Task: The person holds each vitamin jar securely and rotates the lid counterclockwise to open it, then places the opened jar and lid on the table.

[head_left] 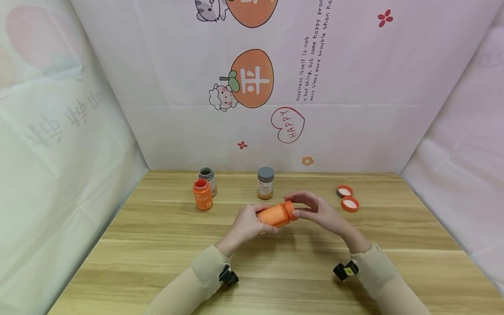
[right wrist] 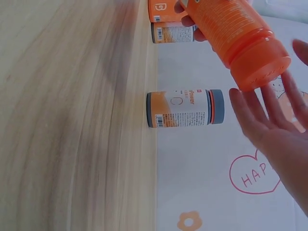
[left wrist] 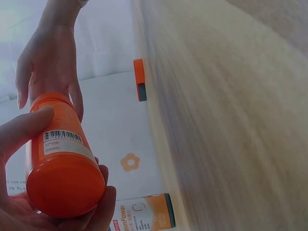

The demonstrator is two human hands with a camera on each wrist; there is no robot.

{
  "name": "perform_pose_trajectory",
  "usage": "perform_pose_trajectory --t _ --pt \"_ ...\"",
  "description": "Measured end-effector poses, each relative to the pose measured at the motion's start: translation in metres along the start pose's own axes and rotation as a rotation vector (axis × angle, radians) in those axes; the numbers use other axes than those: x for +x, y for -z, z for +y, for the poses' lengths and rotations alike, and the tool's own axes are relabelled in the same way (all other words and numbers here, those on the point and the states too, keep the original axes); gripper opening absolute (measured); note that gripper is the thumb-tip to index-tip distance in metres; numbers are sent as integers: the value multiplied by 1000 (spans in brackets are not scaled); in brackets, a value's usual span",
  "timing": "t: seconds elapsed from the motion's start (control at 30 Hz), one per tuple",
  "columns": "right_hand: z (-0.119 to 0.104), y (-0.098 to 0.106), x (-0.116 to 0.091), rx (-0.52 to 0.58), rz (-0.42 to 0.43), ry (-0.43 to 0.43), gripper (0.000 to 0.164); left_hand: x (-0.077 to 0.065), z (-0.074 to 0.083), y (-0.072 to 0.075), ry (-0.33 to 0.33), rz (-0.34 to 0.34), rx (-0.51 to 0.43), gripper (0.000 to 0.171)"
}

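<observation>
An orange bottle (head_left: 272, 216) with an orange cap (head_left: 290, 211) lies tilted in the left hand (head_left: 247, 225), above the table. Thumb and fingers of that hand wrap round its body, the base towards the left wrist camera. The right hand (head_left: 320, 214) is at the capped end. In the right wrist view its fingers (right wrist: 260, 113) stretch loosely along the cap's far side, and the thumb stands apart from it. Behind the hands, a grey-capped bottle (head_left: 265, 186) with a white and orange label stands upright on the table.
At the back left stand an uncapped orange bottle (head_left: 203, 199) and an uncapped grey bottle (head_left: 213, 183). Two loose caps, one grey-sided (head_left: 344, 191) and one orange (head_left: 350, 204), lie inside up at the back right. A printed cloth wall (head_left: 346, 131) rises behind the table.
</observation>
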State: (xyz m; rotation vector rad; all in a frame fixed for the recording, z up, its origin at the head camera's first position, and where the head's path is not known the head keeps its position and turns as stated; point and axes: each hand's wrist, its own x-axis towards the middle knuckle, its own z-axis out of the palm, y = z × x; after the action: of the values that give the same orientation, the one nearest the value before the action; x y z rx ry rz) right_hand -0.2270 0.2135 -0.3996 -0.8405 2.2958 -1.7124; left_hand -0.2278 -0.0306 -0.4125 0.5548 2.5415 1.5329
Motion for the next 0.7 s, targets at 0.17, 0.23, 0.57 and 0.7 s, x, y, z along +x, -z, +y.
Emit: perform_pose_trajectory --t 0.17,0.23,0.57,0.7 --pt "-2 -1 2 -91 68 -47 39 0 2 -1 -11 14 29 59" --pt "-1 -1 2 -84 85 -65 39 0 2 -1 -12 19 37 59" --pt "2 -5 9 -32 102 -96 41 1 0 -3 -33 46 75 57" --pt "0 -8 11 -69 91 -167 42 0 2 -3 -30 57 84 57"
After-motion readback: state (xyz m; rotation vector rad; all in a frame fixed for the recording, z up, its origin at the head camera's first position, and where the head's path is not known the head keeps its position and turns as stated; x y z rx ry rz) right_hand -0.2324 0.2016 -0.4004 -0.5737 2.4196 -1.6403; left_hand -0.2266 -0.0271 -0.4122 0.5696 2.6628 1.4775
